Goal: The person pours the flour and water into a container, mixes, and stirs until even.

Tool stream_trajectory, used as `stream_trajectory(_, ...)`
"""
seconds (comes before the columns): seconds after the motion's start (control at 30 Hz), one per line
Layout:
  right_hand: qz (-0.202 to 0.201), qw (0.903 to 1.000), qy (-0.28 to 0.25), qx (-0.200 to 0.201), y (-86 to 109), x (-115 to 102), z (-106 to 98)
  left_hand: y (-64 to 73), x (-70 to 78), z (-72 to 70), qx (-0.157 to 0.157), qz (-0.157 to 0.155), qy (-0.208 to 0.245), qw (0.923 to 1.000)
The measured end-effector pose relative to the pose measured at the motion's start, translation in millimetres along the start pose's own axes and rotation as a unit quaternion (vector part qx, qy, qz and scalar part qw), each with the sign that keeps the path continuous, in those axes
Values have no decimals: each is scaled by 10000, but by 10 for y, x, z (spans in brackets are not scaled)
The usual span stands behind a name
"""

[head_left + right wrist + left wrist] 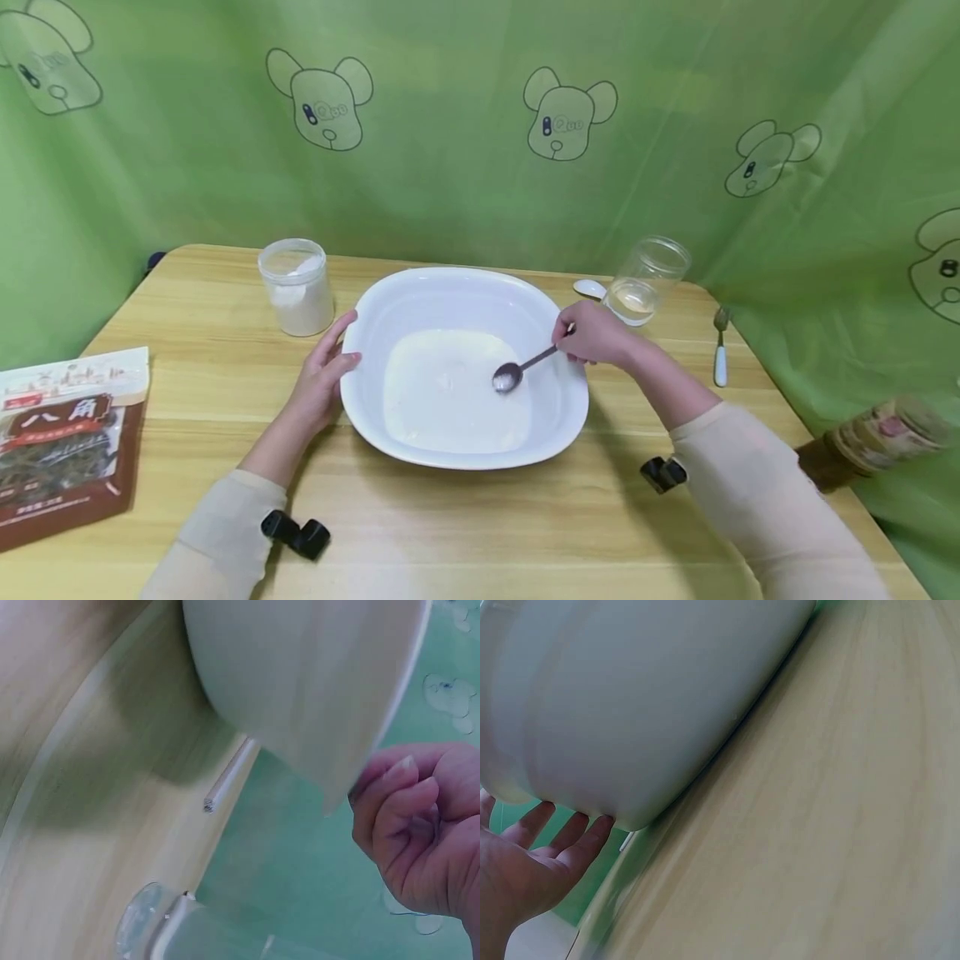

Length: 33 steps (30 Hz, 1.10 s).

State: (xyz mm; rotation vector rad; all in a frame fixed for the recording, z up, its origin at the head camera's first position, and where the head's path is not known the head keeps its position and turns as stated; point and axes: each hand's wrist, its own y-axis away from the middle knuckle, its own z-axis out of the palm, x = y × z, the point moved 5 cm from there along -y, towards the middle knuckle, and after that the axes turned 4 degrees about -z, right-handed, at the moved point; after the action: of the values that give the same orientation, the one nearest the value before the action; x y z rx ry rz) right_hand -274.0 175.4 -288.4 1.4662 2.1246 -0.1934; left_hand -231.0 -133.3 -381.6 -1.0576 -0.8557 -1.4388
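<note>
Green curtain (450,200) printed with outlined bear heads hangs behind and beside the wood-grain desk (465,542) I am watching. Near the middle of the desk I have a white basin (467,458). The left hand (321,379) is at its left side, and from the left wrist I see the fingers spread and only slightly bent, fingertips touching the basin's outer wall, not clenched around it. Over the basin's right rim, I see the right hand (595,333) gripping a dark brown spoon (516,369) by the handle, fingers curled. The spoon's bowl is inside the basin's outline with some white stuff in it; I cannot tell whether it touches the bottom.

To the left of the basin I have a clear jar (302,302) partly filled with white powder, and nearer the left edge a brown and white bag (67,450). A clear cup (643,283) stands just beyond the right hand, a white spoon (589,289) beside it. Farther right I see a fork (721,358) with a white handle.
</note>
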Motion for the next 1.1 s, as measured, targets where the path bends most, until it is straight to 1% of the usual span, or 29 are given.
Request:
stream_trajectory(0.07,117,9995,-74,274,-80,33,-29,-2,1,0,-6,3,3,10000)
stream_trajectory(0.13,295,9981,-277,459,-168,45,-18,-2,-4,3,-25,6,-5,10000)
stream_trajectory(0.23,453,9939,-691,727,-312,11,45,-3,-14,6,-52,6,4,10000)
stream_trajectory(0.3,521,9904,-981,824,-413,-31,119,-3,-17,6,-55,9,20,10000)
stream_trajectory(0.37,489,9878,-1237,816,-507,-77,222,-2,-16,7,-36,10,59,10000)
stream_trajectory(0.4,425,9871,-1356,736,-545,-107,280,-2,-15,6,-28,9,63,10000)
stream_trajectory(0.5,261,9851,-1676,293,-593,-205,474,-1,-11,5,-28,8,67,10000)
stream_trajectory(0.57,99,9829,-1834,-96,-565,-283,582,-2,-4,3,-39,15,56,10000)
stream_trajectory(0.67,-136,9791,-1903,-705,-430,-385,673,-2,1,-6,-23,23,27,10000)
stream_trajectory(0.77,-337,9756,-1766,-1258,-248,-419,664,-4,1,-15,31,1,-19,10000)
stream_trajectory(0.83,-452,9753,-1542,-1513,-131,-396,600,-5,-2,-19,67,-31,-48,10000)
stream_trajectory(0.9,-530,9774,-1255,-1619,-37,-334,500,-6,-3,-17,81,-42,-59,9999)
stream_trajectory(0.97,-518,9812,-977,-1582,28,-251,374,-5,-5,-15,82,-40,-58,9999)
stream_trajectory(1.03,-450,9863,-694,-1424,65,-164,234,-4,-6,-11,74,-38,-28,10000)
stream_trajectory(1.1,-305,9924,-428,-1110,69,-79,92,-2,-9,-7,66,-41,-13,10000)
